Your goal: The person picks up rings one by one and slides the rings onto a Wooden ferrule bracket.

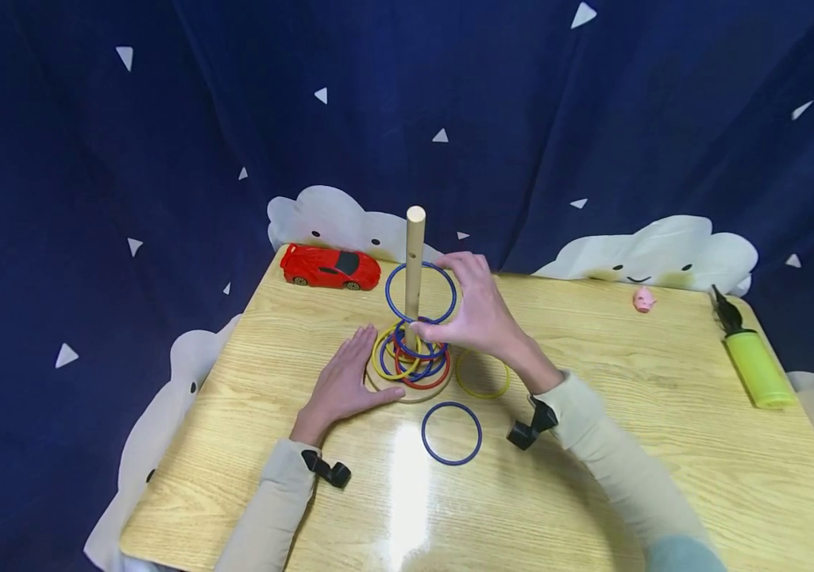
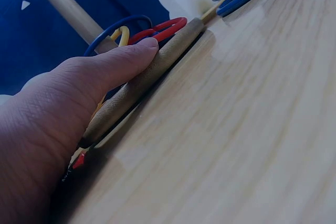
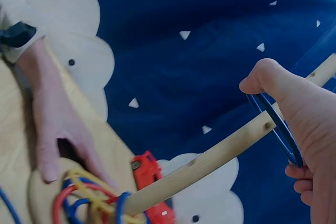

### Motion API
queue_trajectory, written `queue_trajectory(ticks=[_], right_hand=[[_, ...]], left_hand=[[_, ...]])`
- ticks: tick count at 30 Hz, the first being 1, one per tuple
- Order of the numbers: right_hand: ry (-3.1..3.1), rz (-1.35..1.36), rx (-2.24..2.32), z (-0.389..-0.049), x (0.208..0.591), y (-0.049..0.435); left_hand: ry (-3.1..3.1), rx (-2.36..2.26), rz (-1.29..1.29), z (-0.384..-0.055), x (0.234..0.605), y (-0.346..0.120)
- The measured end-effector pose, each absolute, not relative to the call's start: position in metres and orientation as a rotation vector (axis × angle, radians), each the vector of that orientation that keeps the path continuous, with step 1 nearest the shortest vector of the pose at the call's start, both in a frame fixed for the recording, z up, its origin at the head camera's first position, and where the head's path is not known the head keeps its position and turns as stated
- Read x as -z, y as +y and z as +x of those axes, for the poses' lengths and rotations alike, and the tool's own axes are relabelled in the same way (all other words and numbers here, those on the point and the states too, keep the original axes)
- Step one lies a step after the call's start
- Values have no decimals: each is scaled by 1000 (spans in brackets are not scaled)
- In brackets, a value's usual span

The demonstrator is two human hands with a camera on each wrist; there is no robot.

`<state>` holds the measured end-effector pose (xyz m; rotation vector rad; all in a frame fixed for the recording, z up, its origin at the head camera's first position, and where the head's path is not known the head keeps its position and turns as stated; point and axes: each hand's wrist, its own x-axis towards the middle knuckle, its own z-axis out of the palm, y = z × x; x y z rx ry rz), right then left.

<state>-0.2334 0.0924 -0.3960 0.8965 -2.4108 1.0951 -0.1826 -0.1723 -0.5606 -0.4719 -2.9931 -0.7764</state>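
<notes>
My right hand (image 1: 478, 314) pinches a blue ring (image 1: 387, 292) between thumb and fingers. In the right wrist view the wooden post (image 3: 205, 166) passes through that ring, partway along its length. The post stands upright on a round wooden base (image 1: 414, 396). Several blue, red and yellow rings lie tilted and overlapping around its foot, among them a red ring (image 1: 445, 376). My left hand (image 1: 342, 389) rests at the base's left side, fingers straight. In the left wrist view its thumb (image 2: 121, 64) lies along the base's edge.
Close to the base on the table lie a loose blue ring (image 1: 452, 463) and a yellow ring (image 1: 484, 396). A red toy car (image 1: 328, 268) stands back left. Far right are a small pink pig toy (image 1: 643, 299) and a yellow-green pump with a black end (image 1: 758, 369).
</notes>
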Motion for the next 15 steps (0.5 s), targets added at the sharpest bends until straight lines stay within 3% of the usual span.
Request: queue_trajectory(ticks=[15], right_hand=[[-2627, 850, -1006, -225, 471, 93]], left_hand=[[-2994, 792, -473, -183, 561, -172]])
